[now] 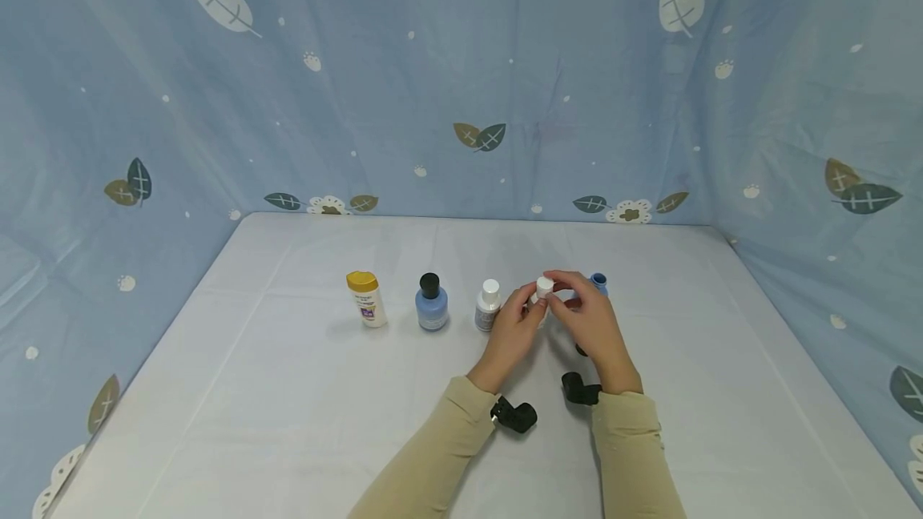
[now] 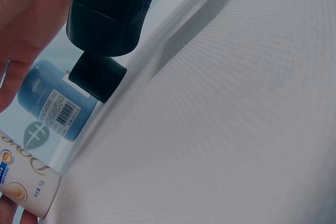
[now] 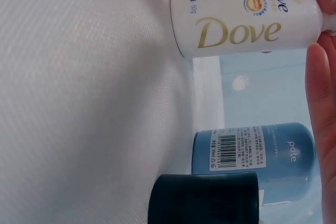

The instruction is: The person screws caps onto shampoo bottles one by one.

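Note:
Between my two hands stands a small white Dove bottle (image 3: 241, 22), its base at the white cloth in the right wrist view. With its fingers curled round the body, my left hand (image 1: 510, 336) grips the bottle. My right hand (image 1: 597, 328) pinches the white cap (image 1: 544, 287) on top. Behind the right hand is an uncapped blue bottle (image 1: 600, 282) with a barcode label, partly hidden by that hand in the head view. A loose black cap (image 2: 98, 76) lies on the cloth in front of the blue bottle.
Left of my hands, a white bottle with white cap (image 1: 487, 307), a blue bottle with black cap (image 1: 432, 309) and a white bottle with yellow cap (image 1: 368, 301) stand in a row. Black wrist cameras (image 1: 515, 415) jut from both wrists. A blue curtain (image 1: 404, 102) borders the white table (image 1: 288, 407).

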`<move>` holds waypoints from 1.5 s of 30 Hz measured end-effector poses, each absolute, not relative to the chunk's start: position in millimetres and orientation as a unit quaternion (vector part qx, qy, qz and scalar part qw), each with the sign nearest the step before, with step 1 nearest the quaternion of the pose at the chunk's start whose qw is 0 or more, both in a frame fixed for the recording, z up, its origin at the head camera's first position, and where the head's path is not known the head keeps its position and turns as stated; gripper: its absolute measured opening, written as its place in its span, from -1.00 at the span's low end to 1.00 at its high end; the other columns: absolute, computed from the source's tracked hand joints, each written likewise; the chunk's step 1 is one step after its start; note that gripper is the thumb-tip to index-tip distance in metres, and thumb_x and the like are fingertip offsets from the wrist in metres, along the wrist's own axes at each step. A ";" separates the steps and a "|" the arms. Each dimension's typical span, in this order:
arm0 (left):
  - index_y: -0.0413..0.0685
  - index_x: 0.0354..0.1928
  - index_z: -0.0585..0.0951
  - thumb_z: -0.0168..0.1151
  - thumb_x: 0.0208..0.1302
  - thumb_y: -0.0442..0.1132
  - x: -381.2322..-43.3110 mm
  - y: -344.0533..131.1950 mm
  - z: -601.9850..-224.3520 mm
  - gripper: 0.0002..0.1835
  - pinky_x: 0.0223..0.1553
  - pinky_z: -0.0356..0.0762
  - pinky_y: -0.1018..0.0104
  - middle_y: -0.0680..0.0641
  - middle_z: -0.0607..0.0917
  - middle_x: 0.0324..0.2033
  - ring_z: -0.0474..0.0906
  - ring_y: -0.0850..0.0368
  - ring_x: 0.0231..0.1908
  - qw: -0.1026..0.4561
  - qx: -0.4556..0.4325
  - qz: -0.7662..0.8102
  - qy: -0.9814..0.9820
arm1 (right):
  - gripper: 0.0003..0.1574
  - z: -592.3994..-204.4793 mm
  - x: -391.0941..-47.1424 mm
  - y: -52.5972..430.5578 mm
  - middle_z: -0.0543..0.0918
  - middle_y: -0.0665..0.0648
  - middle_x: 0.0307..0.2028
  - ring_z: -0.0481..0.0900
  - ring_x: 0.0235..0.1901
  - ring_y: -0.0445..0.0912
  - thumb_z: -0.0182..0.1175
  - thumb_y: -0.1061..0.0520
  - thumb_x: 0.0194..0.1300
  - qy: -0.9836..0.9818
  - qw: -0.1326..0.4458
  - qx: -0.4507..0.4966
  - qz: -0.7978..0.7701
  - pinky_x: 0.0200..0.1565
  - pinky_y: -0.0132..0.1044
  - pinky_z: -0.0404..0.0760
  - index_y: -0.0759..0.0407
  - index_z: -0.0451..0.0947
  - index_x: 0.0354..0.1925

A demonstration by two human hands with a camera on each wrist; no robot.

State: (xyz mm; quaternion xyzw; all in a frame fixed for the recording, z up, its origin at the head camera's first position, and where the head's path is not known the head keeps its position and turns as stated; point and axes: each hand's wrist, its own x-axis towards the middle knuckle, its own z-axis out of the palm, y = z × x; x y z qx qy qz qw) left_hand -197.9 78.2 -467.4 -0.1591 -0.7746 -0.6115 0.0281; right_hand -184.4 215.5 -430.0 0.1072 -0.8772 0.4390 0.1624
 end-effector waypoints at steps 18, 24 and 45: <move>0.17 0.12 0.44 -0.03 0.31 -0.01 -199.7 79.0 -469.1 -0.64 -0.22 0.35 0.35 0.12 0.49 -0.18 0.36 0.24 -0.28 0.033 -0.163 -0.611 -0.774 | -0.56 -428.6 -182.9 214.9 0.50 -0.04 -0.12 0.43 -0.11 -0.12 0.15 -0.11 0.18 -0.877 0.148 0.087 0.448 -0.20 -0.15 0.45 -0.10 0.43 0.03; 0.14 0.12 0.44 -0.03 0.31 -0.01 -200.4 79.4 -469.9 -0.64 -0.18 0.36 0.36 0.13 0.49 -0.19 0.36 0.25 -0.27 0.035 -0.161 -0.608 -0.777 | -0.59 -429.3 -183.4 215.1 0.49 -0.05 -0.14 0.42 -0.13 -0.14 0.10 -0.02 0.23 -0.878 0.159 0.097 0.441 -0.21 -0.14 0.44 -0.09 0.44 0.07; 0.16 0.14 0.43 -0.02 0.31 -0.05 -199.8 78.3 -469.6 -0.64 -0.11 0.36 0.34 0.14 0.48 -0.01 0.38 0.27 -0.16 0.025 -0.161 -0.617 -0.770 | -0.54 -428.8 -183.7 215.6 0.49 -0.03 -0.14 0.43 -0.10 -0.13 0.21 -0.04 0.14 -0.878 0.140 0.088 0.450 -0.20 -0.15 0.44 -0.08 0.43 0.04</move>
